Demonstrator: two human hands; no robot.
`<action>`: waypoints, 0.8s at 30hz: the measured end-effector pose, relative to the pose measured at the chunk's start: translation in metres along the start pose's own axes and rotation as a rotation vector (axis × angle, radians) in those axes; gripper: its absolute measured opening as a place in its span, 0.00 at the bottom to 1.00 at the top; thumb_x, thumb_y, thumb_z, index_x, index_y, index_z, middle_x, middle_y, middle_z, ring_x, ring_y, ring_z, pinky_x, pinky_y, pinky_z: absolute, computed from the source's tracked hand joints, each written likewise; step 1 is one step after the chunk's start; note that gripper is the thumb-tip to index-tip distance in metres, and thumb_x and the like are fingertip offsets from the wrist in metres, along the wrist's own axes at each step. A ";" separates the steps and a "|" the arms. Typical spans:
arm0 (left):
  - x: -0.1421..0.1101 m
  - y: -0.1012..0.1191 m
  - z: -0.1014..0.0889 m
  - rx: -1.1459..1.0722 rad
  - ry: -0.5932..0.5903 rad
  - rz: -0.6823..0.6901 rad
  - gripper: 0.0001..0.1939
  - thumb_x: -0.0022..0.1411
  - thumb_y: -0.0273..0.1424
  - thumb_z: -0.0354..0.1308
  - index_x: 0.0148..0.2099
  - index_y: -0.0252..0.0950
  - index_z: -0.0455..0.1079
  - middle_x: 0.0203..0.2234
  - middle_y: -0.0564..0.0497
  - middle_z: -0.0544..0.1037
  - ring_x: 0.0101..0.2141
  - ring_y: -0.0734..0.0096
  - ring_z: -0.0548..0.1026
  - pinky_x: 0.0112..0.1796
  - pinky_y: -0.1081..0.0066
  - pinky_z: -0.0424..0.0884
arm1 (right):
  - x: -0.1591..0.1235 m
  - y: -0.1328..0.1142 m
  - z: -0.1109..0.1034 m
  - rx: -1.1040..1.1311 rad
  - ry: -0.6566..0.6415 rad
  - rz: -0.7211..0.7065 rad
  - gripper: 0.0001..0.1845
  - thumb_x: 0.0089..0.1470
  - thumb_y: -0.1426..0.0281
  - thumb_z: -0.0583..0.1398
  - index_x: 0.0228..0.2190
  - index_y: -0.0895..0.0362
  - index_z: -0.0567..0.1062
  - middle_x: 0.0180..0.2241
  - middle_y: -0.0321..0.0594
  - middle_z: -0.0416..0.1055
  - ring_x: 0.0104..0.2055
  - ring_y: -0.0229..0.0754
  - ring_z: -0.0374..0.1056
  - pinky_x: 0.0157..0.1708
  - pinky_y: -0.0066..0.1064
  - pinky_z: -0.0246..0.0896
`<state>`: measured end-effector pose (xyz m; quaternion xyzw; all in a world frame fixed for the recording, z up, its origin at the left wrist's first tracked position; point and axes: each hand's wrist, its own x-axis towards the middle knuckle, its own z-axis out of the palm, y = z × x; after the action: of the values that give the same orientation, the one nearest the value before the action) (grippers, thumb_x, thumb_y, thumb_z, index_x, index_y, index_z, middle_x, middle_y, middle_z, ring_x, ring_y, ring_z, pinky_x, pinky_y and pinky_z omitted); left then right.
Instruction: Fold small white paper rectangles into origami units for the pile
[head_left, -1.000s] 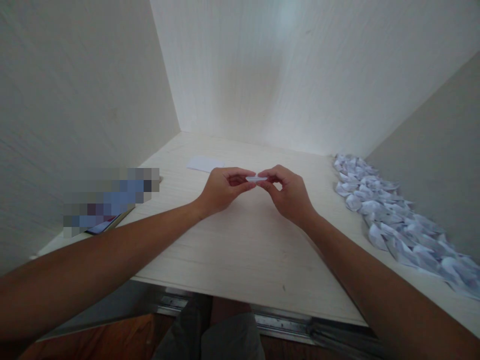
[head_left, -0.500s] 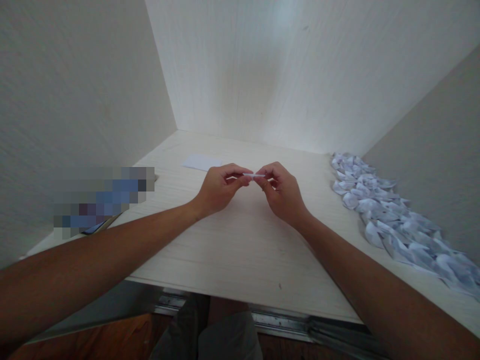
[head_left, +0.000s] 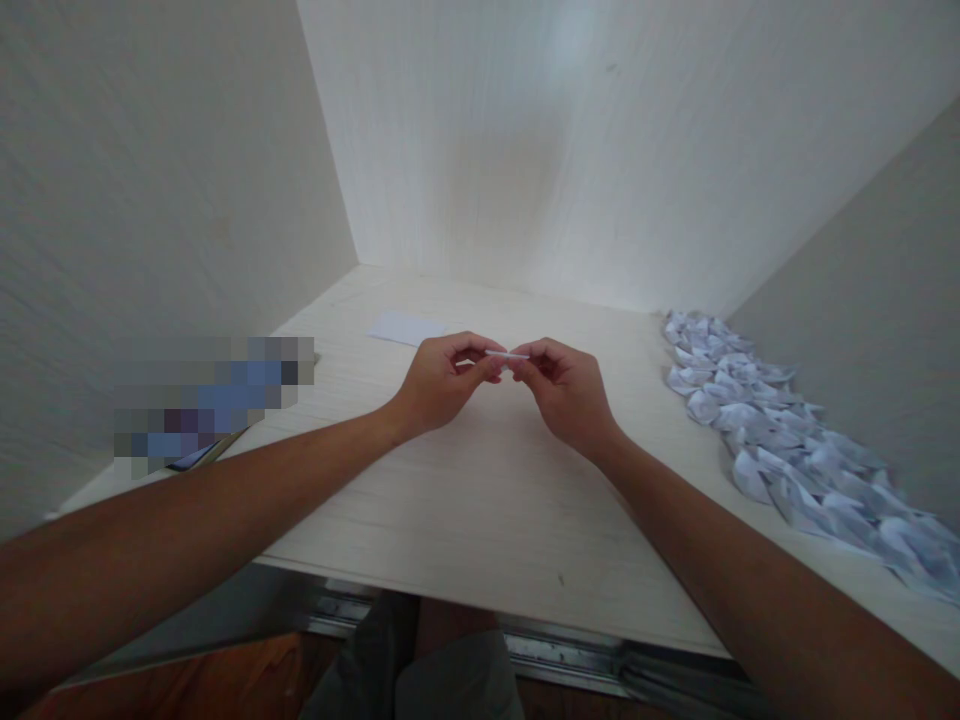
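A small piece of folded white paper [head_left: 507, 355] is pinched between my two hands, seen nearly edge-on above the middle of the desk. My left hand [head_left: 448, 378] grips its left end with thumb and fingertips. From the other side, my right hand [head_left: 564, 388] holds the right end the same way, the two thumbs almost meeting. Most of the paper is hidden by my fingers, so its full shape cannot be made out. Behind my left hand, white paper sheets [head_left: 405, 327] lie flat on the desk.
Many folded white paper pieces [head_left: 780, 430] lie in a long heap along the right wall. At the left lies a pixelated, blurred-out object [head_left: 225, 400]. Walls enclose the pale desk [head_left: 465, 510] at the back and sides. A metal drawer rail [head_left: 562, 655] shows under its front edge.
Both hands stay almost in place, still pinching the paper. My right thumb and fingers have shifted slightly, and the paper's edge is tilted a little differently. The camera view has moved slightly.
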<state>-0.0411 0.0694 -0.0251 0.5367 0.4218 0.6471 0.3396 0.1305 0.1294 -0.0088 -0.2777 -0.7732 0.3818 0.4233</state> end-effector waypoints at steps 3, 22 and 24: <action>0.000 0.001 0.000 -0.007 0.004 -0.017 0.18 0.53 0.41 0.76 0.37 0.32 0.81 0.26 0.48 0.84 0.28 0.69 0.82 0.34 0.69 0.82 | 0.000 0.001 0.001 0.053 0.001 0.026 0.17 0.56 0.54 0.68 0.32 0.55 0.80 0.26 0.38 0.78 0.29 0.40 0.72 0.33 0.35 0.67; -0.001 0.003 0.002 -0.152 -0.005 -0.171 0.20 0.47 0.42 0.79 0.33 0.31 0.81 0.25 0.49 0.83 0.27 0.70 0.81 0.36 0.65 0.83 | -0.002 -0.007 0.001 -0.144 0.031 -0.039 0.10 0.58 0.63 0.66 0.28 0.56 0.79 0.25 0.37 0.76 0.25 0.37 0.65 0.27 0.32 0.59; 0.000 0.005 0.001 -0.137 -0.011 -0.178 0.18 0.47 0.40 0.79 0.32 0.31 0.81 0.25 0.49 0.83 0.27 0.70 0.82 0.35 0.66 0.82 | -0.002 -0.007 0.001 -0.143 0.026 -0.037 0.09 0.57 0.65 0.66 0.28 0.56 0.79 0.25 0.36 0.76 0.25 0.37 0.64 0.28 0.32 0.58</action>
<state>-0.0396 0.0676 -0.0208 0.4763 0.4209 0.6386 0.4339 0.1300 0.1240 -0.0042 -0.2981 -0.7981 0.3140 0.4191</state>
